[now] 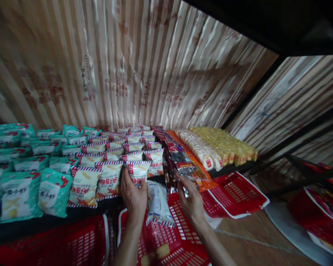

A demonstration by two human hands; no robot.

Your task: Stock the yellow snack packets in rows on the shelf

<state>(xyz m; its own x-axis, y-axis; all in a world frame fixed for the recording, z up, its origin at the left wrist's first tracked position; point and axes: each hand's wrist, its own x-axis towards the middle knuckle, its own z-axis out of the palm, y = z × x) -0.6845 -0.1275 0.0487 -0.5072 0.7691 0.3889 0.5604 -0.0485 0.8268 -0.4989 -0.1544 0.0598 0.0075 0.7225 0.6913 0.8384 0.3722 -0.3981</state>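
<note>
My left hand is closed around a white snack bag with red lettering and a striped edge, in the front row of the shelf. Just below and to its right, a similar bag lies with its back side up, over the rim of a red basket. My right hand is at the front end of the dark brown packets, its fingers curled. A shiny bit shows at its fingertips, but what they pinch is unclear.
Teal snack bags fill the shelf's left side. To the right lie orange packets, white-wrapped rolls and yellow packs. More red baskets stand below, at left and right. A dark post slants at right.
</note>
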